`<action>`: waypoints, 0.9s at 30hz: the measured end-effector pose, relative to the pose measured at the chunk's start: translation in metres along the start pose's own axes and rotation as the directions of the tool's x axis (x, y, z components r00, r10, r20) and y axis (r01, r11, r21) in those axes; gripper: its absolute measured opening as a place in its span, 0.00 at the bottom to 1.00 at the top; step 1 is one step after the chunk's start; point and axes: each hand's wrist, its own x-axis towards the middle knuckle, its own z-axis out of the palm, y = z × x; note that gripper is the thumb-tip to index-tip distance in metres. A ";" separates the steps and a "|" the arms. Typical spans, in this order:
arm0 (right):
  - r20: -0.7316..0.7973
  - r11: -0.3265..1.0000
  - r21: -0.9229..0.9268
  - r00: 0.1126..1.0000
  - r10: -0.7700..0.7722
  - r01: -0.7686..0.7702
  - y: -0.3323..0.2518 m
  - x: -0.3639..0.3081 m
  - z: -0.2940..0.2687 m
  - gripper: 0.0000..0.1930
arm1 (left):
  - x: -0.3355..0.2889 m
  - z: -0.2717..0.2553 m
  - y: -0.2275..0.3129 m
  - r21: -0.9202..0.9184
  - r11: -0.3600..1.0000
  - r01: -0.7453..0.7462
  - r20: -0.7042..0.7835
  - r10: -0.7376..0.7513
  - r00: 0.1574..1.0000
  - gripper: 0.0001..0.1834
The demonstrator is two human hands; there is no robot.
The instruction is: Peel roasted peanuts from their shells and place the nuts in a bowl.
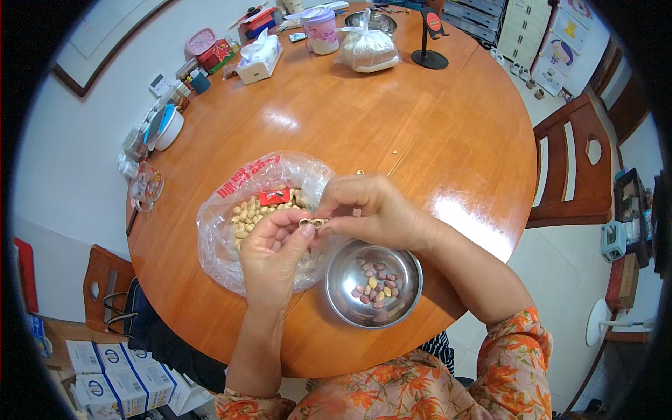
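Between the fingertips of both hands is a peanut shell (313, 222), split so that its hollow inside shows. My left hand (274, 241) pinches it from the left, thumb on top. From the right my right hand (364, 210) closes thumb and fingers on its other side. Beneath the hands lies a clear plastic bag (217, 245) of unshelled peanuts (245, 215), with a small red packet (275, 197) on top. Just below my right hand stands a steel bowl (337, 308) holding several shelled peanuts (378, 283), mostly reddish, a few pale.
On the round wooden table (336, 126), a tissue box (259, 59), a lidded purple-white tub (321, 31), a tied plastic bag (367, 52) and a black phone stand (430, 59) stand at the far side. Jars and containers line the left edge. A wooden chair (570, 164) is at the right.
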 end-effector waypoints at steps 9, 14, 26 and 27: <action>0.003 0.997 0.021 0.997 -0.080 0.080 -0.001 0.000 -0.002 0.08 | 0.001 0.002 -0.001 -0.043 0.997 0.062 0.037 -0.060 0.998 0.09; 0.063 0.971 0.228 0.996 0.058 -0.071 -0.002 -0.001 -0.003 0.07 | -0.004 0.009 -0.001 -0.072 0.997 -0.016 0.004 0.016 1.000 0.08; 0.081 0.862 0.493 0.993 0.088 -0.117 0.001 0.000 0.000 0.04 | -0.004 0.008 -0.007 -0.221 0.973 0.060 -0.046 -0.072 0.996 0.07; 0.069 0.876 0.469 0.993 0.091 -0.113 0.002 0.000 -0.001 0.04 | -0.004 0.006 -0.008 -0.243 0.966 0.093 -0.030 -0.103 0.994 0.07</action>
